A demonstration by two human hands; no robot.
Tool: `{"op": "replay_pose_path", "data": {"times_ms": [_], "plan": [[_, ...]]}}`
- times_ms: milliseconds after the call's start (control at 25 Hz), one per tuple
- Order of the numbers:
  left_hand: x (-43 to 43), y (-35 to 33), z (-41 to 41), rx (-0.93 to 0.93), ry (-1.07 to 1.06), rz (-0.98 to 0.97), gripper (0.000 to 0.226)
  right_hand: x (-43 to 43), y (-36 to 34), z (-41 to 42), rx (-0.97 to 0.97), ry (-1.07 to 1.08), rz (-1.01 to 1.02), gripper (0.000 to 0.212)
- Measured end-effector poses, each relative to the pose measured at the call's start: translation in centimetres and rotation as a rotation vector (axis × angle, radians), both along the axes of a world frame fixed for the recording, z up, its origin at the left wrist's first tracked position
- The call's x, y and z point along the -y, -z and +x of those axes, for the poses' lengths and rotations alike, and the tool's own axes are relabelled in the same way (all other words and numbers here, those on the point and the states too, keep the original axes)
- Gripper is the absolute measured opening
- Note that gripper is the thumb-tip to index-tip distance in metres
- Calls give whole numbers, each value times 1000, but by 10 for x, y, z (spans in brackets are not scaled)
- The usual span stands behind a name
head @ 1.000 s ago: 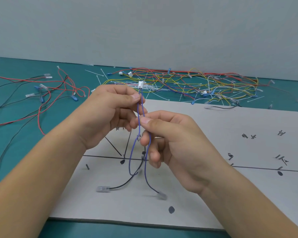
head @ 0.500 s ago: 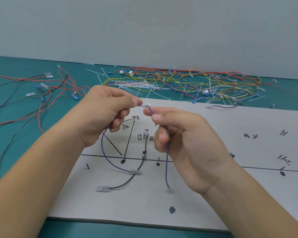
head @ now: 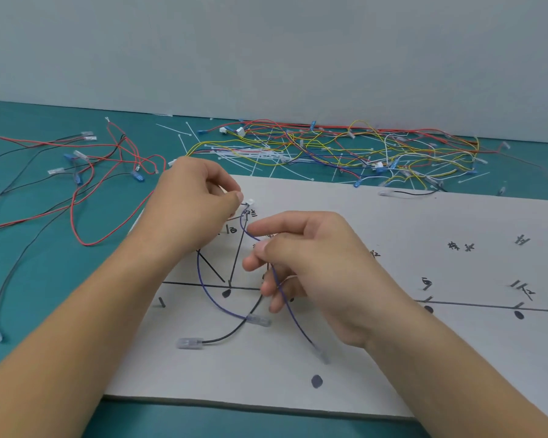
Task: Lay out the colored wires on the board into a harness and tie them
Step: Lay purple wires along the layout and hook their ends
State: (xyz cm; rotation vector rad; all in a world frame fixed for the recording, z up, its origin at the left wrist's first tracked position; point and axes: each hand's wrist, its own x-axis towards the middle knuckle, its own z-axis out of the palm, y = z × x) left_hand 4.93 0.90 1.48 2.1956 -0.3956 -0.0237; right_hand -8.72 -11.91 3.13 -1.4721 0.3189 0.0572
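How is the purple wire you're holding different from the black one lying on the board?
The purple wire is held by the left hand and right hand; the black wire lies on the board, ungripped. The purple wire shows two trailing ends; the black wire shows one. Both end in clear sleeved terminals.

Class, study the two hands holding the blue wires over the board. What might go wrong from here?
1. The left hand pinches only the small white connector; a tug from the right hand, pinching a blue wire, might pull it free.
2. The other blue wire's terminal lies across the black wire; dragging it may shift that laid wire out of place.
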Motion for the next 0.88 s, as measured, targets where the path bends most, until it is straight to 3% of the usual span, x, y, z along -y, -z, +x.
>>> {"op": "replay_pose_path", "data": {"times_ms": [160, 400, 760, 880], "plan": [[4, 4, -3, 64, 11, 74, 8, -1, 4, 2, -16, 31, -285, 26], [5, 5, -4, 67, 0, 135, 11, 5, 5, 3, -36, 19, -481, 24], [0, -6, -9, 21, 47, 234, 14, 2, 1, 0, -80, -58, -546, 19], [-2, -11, -11, -14, 70, 214, 14, 0, -2, -2, -82, -89, -475, 20]]}}
